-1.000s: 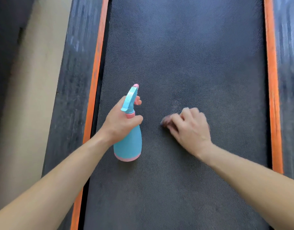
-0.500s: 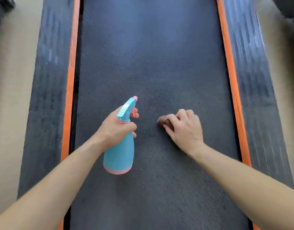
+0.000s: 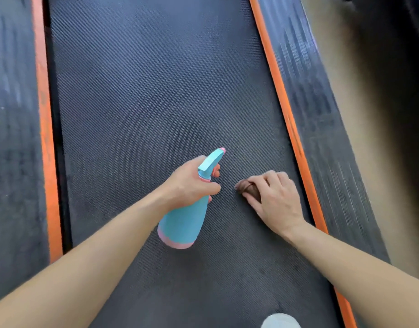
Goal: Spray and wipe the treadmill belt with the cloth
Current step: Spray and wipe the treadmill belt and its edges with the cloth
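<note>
Cloth (image 3: 247, 188): one, dark brown, bunched into a small soft wad. It lies on the treadmill belt (image 3: 156, 102) right of centre, mostly covered by the right hand (image 3: 276, 201). That hand is palm down, fingers curled over the wad and holding it against the belt; only the wad's left end shows. Belt: one, dark grey, flat, with a fine dimpled texture across its width.

Spray bottle (image 3: 186, 224): one, smooth plastic, with a turquoise tapered body, a pink base band, a pink collar and a pink nozzle tip. It is held over the belt just left of the cloth, tilted, nozzle pointing away from the person. The left hand (image 3: 192, 185) grips its neck, thumb wrapped across the front.

Orange edging: two bands, the left strip (image 3: 44, 143) and the right strip (image 3: 284, 114), one along each belt edge. Beyond them are two dark ribbed side rails, the left rail (image 3: 12, 138) and the right rail (image 3: 322, 138). Beige floor (image 3: 360, 150) lies to the right. One pale rounded object (image 3: 280, 321) sits at the bottom edge; what it is cannot be told
</note>
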A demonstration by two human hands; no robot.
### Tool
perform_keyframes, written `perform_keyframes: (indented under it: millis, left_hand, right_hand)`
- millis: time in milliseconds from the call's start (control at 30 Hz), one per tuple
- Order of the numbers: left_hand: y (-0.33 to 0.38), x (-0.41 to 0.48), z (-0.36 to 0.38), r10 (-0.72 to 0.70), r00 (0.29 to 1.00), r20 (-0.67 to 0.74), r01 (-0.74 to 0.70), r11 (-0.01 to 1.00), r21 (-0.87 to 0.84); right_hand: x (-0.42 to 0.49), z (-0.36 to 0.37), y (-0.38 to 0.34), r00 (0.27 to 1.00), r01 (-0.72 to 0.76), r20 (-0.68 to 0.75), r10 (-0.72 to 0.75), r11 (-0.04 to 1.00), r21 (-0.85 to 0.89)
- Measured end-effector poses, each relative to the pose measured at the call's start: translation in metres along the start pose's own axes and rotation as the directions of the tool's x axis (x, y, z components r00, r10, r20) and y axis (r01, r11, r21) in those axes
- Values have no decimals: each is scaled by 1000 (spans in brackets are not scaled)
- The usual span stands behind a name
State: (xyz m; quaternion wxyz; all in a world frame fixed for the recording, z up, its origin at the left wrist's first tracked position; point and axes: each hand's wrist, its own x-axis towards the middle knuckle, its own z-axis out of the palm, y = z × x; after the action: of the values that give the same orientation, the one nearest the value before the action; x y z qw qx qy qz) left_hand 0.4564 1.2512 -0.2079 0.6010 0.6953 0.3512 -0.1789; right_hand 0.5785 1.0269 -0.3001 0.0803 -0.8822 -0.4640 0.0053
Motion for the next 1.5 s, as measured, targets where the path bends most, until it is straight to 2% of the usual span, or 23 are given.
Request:
perform_keyframes:
  millis: [167, 367, 467, 567, 600, 667, 767, 833, 900, 967, 1033, 1100, 1167, 1267, 1333, 1367, 1400, 1500]
  left_hand:
    - [-5, -1, -2, -28, 998, -53, 30, 999, 36]
    - [-19, -9, -21, -36, 997, -74, 38, 999, 30]
    - [-23, -14, -33, -28, 994, -103, 28, 1000, 4]
    - [-25, -17, -42, -43, 989, -143, 38, 999, -38]
    - [-26, -19, -45, -50, 987, -155, 42, 998, -49]
    - [-25, -21, -49, -52, 985, -164, 42, 997, -64]
    - [-24, -22, -51, -63, 983, -172, 51, 996, -75]
    - [-22, -20, -51, -61, 983, -173, 48, 995, -83]
    - [-20, -18, -51, -62, 980, -187, 49, 996, -76]
    - [-19, -16, -50, -68, 978, -195, 53, 995, -79]
    - [-17, -17, -51, -62, 980, -190, 45, 995, -90]
    - [-16, -17, -52, -42, 984, -175, 28, 996, -81]
    - [-16, -17, -54, -30, 984, -178, 20, 998, -58]
    - [-16, -15, -55, -36, 979, -201, 23, 998, -64]
    - [-15, -13, -54, -42, 978, -206, 25, 996, -83]
    - [-14, -12, -53, -47, 977, -208, 29, 996, -89]
    - [-14, -11, -53, -51, 977, -206, 34, 996, -86]
    - [-13, -11, -52, -46, 980, -191, 35, 998, -59]
  right_hand:
    - [1, 1, 2, 1000, -9, 21, 9, 1000, 5]
    - [68, 5, 4, 997, -16, -79, 16, 1000, -1]
    - [139, 6, 5, 984, -142, -110, 137, 989, -35]
    - [177, 7, -5, 958, -286, -43, 284, 957, -55]
    - [174, 7, -10, 961, -277, -50, 274, 958, -78]
    - [143, 6, -22, 984, -163, -93, 154, 982, -100]
    - [82, 10, -32, 985, 165, -48, -167, 985, -43]
    - [85, 10, -26, 958, 286, -14, -286, 958, -33]
    - [115, 10, -19, 966, 253, -31, -256, 964, -82]
    - [157, 6, -12, 996, 37, -73, -45, 994, -103]
    - [185, 3, -6, 992, -120, -52, 115, 986, -113]
    - [176, 4, -12, 989, -143, -65, 136, 980, -138]
    - [138, 5, -25, 992, -86, -100, 74, 990, -113]
    - [70, 8, -38, 985, 167, -40, -168, 985, -38]
    - [70, 9, -29, 960, 278, -17, -278, 960, -32]
    - [82, 10, -24, 960, 276, -27, -278, 960, -45]
    - [99, 12, -21, 972, 223, -56, -226, 973, -61]
    - [158, 9, -9, 992, -67, -113, 55, 993, -98]
